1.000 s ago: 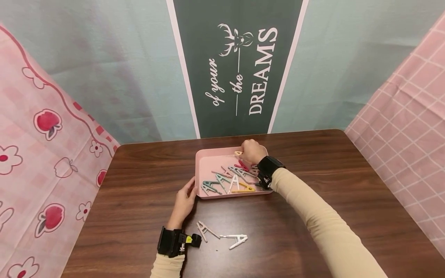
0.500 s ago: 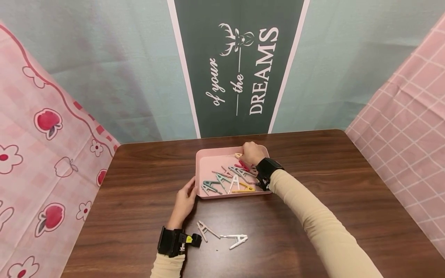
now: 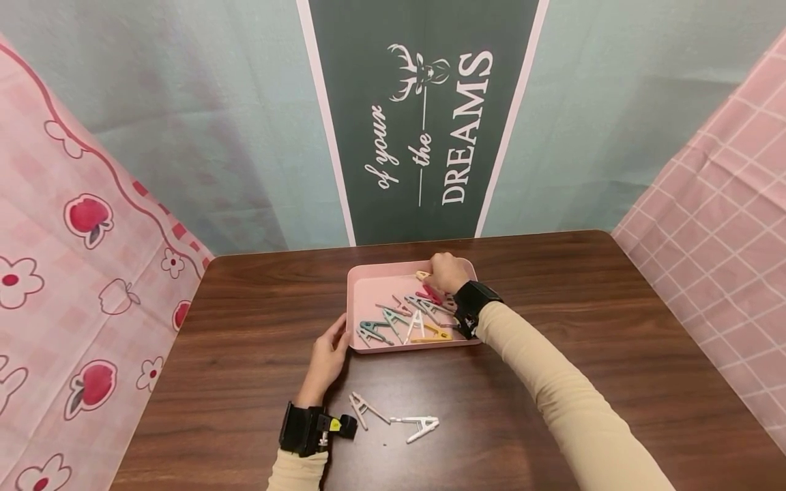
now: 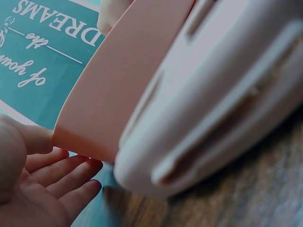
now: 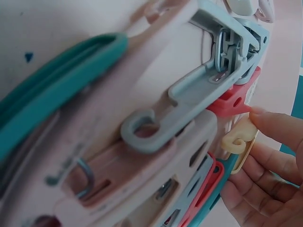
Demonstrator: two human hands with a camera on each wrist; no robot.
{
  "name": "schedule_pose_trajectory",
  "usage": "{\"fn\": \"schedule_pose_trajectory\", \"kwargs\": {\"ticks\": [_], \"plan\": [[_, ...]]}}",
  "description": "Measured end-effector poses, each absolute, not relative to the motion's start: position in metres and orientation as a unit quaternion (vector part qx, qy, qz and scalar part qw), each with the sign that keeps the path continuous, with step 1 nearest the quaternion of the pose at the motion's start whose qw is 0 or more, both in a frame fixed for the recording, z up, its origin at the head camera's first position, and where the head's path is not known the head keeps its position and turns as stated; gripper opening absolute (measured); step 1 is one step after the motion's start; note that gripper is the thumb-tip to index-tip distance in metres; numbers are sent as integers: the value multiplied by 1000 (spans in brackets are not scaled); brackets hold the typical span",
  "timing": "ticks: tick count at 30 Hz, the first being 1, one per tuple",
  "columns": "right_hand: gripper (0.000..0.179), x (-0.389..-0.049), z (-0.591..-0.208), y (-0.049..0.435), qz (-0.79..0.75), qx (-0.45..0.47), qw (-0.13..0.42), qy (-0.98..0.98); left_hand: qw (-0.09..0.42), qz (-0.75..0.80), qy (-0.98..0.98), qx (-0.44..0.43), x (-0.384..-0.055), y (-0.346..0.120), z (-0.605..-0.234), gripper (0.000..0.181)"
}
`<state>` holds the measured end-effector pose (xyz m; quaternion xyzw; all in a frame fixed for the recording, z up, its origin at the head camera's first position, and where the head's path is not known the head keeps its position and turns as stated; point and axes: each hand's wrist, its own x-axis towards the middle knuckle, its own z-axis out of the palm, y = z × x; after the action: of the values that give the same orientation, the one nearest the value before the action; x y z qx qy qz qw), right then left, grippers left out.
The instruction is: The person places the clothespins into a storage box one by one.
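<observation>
A shallow pink tray [image 3: 368, 292] lies on the table with plastic clothespins in it. My right hand [image 3: 447, 274] reaches into its far right part. Thumb and fingers pinch a cream clothespin [image 5: 238, 138], close to a red clothespin [image 5: 235, 97] and a grey-blue clothespin [image 5: 189, 99]. My left hand [image 3: 327, 358] touches the tray's near left corner; in the left wrist view its thumb meets the pink wall [image 4: 113, 80] and its fingers stretch out below, fairly straight. White [image 3: 415, 326], yellow [image 3: 434, 334] and green [image 3: 395, 320] clothespins lie along the tray's near side.
Two clothespins lie outside the tray on the wooden table [image 3: 503, 409]: a beige clothespin [image 3: 364, 409] and a white clothespin [image 3: 420, 425]. A pale clothespin [image 4: 213, 90] looms blurred before the left wrist camera. Fabric curtains [image 3: 215, 123] hang behind and at both sides.
Both hands keep nearly the same places. The right hand stays at the far right of the tray, shifted very slightly; the clothespins look unmoved. The whole view drifts a few pixels.
</observation>
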<state>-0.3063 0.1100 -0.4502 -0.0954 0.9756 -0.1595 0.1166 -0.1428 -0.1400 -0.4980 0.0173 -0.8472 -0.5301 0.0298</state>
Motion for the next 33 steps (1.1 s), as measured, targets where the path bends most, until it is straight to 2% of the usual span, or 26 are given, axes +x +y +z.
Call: {"fn": "schedule_pose_trajectory", "kwargs": {"ticks": [20,33], "plan": [[20,-307,-450,112,-181,-105,125,970,31,-530,-847,15,-143,-140,-497,42],[23,-291,-430,114,-136,-124,121,975,34,-528,-849,11,-143,-140,-497,42]]}}
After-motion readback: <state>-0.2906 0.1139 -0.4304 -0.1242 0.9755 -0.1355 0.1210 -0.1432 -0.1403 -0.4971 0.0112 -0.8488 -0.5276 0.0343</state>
